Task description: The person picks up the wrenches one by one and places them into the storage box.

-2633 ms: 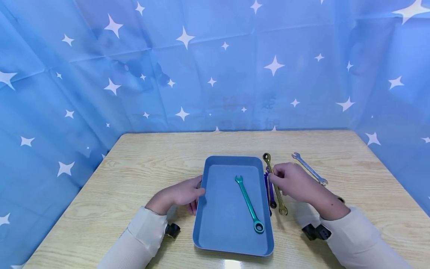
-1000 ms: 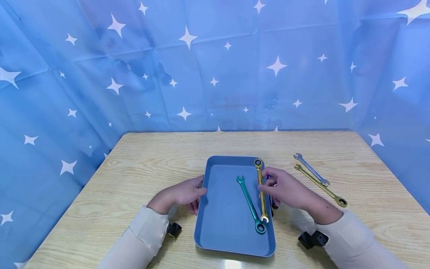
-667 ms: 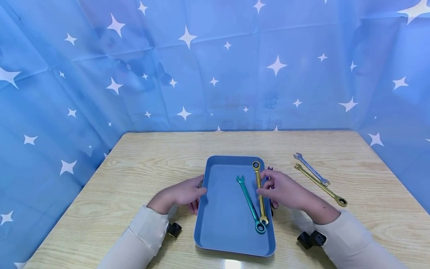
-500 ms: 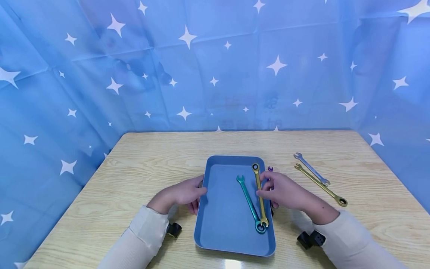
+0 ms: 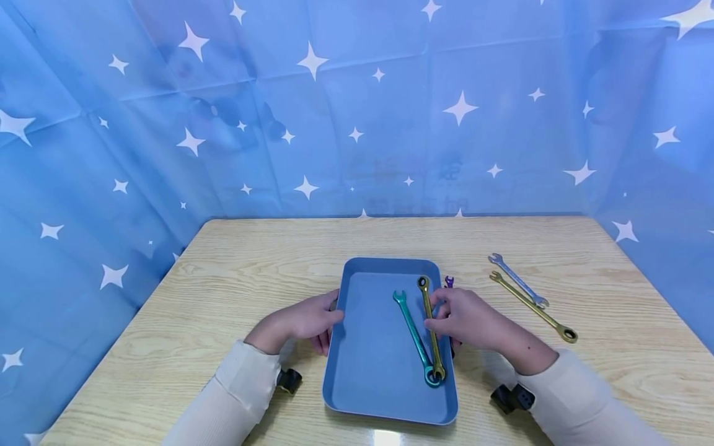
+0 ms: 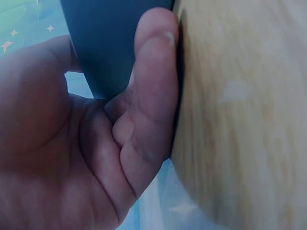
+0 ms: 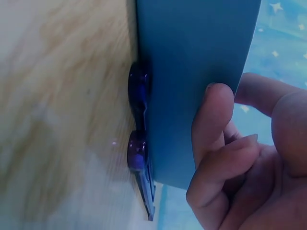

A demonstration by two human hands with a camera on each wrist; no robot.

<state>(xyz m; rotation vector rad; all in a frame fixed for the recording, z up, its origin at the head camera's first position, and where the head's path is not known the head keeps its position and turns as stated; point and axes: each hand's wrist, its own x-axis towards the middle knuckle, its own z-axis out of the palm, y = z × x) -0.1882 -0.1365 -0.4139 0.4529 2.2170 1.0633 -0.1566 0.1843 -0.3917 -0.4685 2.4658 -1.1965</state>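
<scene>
A shallow blue plastic tray sits nearest on the pale wooden table, its left rim gripped by the left hand. Inside, a gold ring-ended spanner, lowered further since earlier, is pinched by the right hand beside a teal spanner. Purple spanners are wedged against the tray's right wall. Farther right lie a second gold spanner and a silver spanner

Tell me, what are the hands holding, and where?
The right hand pinches the gold wrench at mid-shaft, over the blue tray. The left hand holds the tray's left rim.
</scene>
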